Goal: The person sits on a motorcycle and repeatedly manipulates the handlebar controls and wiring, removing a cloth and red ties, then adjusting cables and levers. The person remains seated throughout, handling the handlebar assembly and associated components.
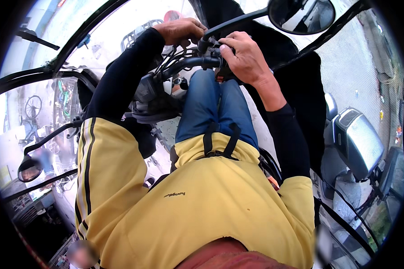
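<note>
My left hand (180,31) reaches in from the left with its fingers curled down at the foot of a black mirror stem (238,20). Their tips are partly hidden among cables (173,57). My right hand (248,57) sits just across from it, fingers bent and thumb close to the index finger, over the clamp (205,45) where the stem meets the handlebar (182,66). Whatever the right fingertips grip is too small to make out. The stem runs up to the right and carries a rounded rear-view mirror (302,16).
Black fabric (303,103) hangs by my right forearm, and a framed clear screen surrounds the front. A second mirror (30,168) sticks out at the left. To the right stands a silver-grey vehicle part (358,141). Bicycles (33,107) are visible beyond the left side.
</note>
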Demonstrator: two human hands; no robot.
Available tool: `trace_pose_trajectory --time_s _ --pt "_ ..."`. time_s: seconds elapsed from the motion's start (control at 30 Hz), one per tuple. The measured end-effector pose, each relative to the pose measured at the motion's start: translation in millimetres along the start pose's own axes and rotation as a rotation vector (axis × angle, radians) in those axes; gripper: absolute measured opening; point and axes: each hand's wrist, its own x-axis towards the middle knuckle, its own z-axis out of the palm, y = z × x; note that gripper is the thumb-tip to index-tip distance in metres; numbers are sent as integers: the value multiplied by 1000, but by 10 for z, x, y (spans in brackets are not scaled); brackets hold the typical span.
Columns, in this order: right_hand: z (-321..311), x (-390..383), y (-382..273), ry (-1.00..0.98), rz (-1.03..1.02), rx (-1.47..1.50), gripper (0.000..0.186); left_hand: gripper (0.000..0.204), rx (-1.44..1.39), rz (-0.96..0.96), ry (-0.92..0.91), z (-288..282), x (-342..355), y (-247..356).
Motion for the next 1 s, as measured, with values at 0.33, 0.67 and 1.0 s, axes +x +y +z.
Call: trace_pose_trajectory --time_s 0.33,0.67,1.0 --pt "69 80 -146 9 622 -219 51 11 -513 -496 -191 -90 96 280" --pt "76 85 -46 51 456 -98 39 11 -590 -500 -165 -102 204 160" --pt "4 97 17 32 414 -20 37 16 111 -299 -188 -218 369 182"
